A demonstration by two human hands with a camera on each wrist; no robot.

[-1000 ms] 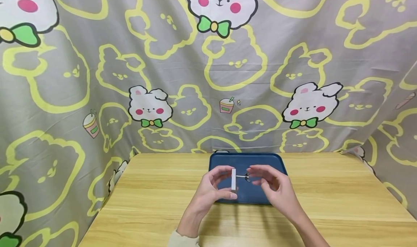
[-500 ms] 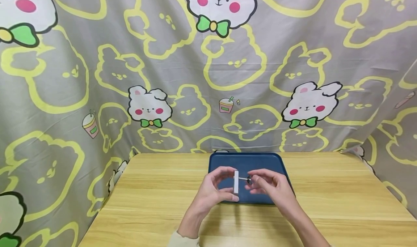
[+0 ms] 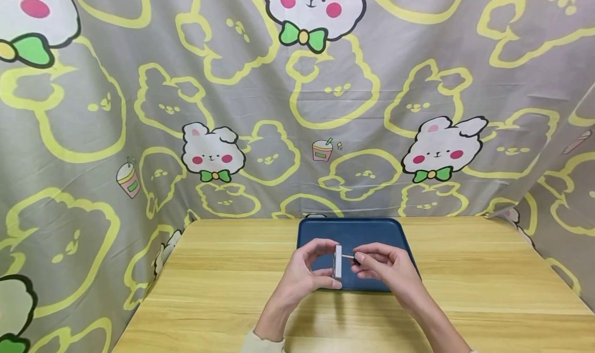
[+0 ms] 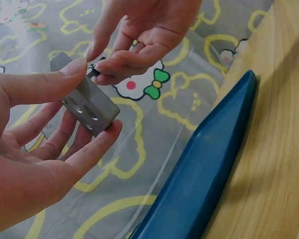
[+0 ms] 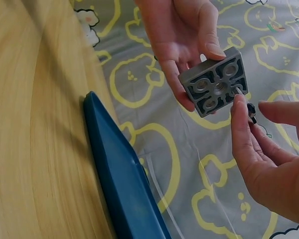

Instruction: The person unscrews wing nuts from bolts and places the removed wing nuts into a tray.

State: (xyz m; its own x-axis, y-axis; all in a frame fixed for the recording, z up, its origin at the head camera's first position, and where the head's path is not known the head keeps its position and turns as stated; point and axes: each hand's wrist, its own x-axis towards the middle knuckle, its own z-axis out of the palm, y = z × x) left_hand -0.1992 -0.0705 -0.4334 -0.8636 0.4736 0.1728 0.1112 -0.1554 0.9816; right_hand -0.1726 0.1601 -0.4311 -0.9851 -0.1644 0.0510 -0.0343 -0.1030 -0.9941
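Observation:
My left hand (image 3: 302,267) holds a square grey metal plate (image 3: 338,262) by its edges, thumb on one edge and fingers on the opposite one. The plate (image 5: 217,82) has several round holes, seen in both wrist views. From its face a thin metal rod (image 3: 347,257) sticks out toward my right hand (image 3: 390,267). A small black winged piece (image 5: 251,113) sits near the rod's outer end. Around that piece, the thumb and fingers of my right hand close in a pinch; they hide much of it in the head view.
Below the hands, a blue tray (image 3: 353,229) lies on the wooden table (image 3: 223,270). A grey curtain (image 3: 260,100) with yellow outlines and white rabbit faces hangs behind the table and along its sides.
My right thumb and fingers have come together on the black winged piece, from loosely spread around it. The plate and left hand have shifted slightly right.

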